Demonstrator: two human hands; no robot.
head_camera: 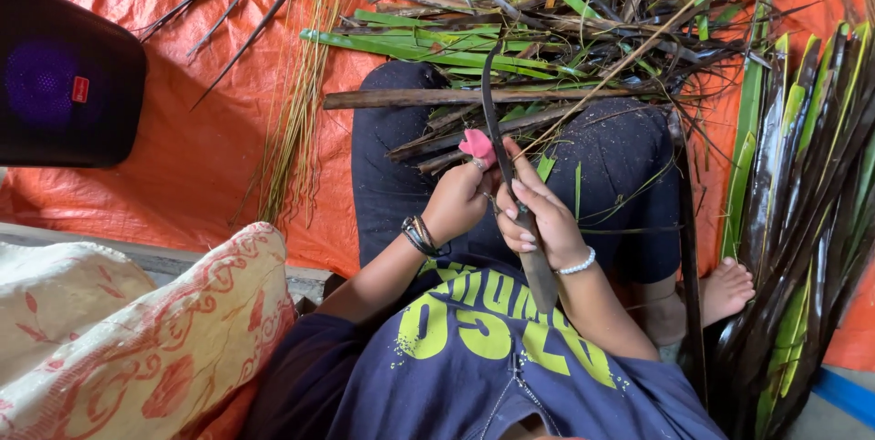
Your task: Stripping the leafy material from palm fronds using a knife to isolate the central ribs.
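In the head view, a person is sitting on an orange tarpaulin (pixel 210 157) with legs folded, and both hands are meeting at centre frame over the lap. The right hand (pixel 540 212) is wrapping its fingers (pixel 519 221) closed around a long dark leaf strip (pixel 497 130), which is running from the lower centre up toward the heap, seemingly held taut so it can be worked along its length. The left hand (pixel 458 198) is pinching, fingers together, on a small pink tool (pixel 477 145) pressed against that strip just above the right hand; whether it carries a blade is too small to tell. A pile of stiff, narrow green and brown leaves (pixel 565 30) is lying across the knees at upper centre, within easy reach. Glossy, broad dark fronds (pixel 802 203) are stacking along the right edge. A black speaker (pixel 64 75) is sitting at upper left, a patterned cushion (pixel 137 331) at lower left
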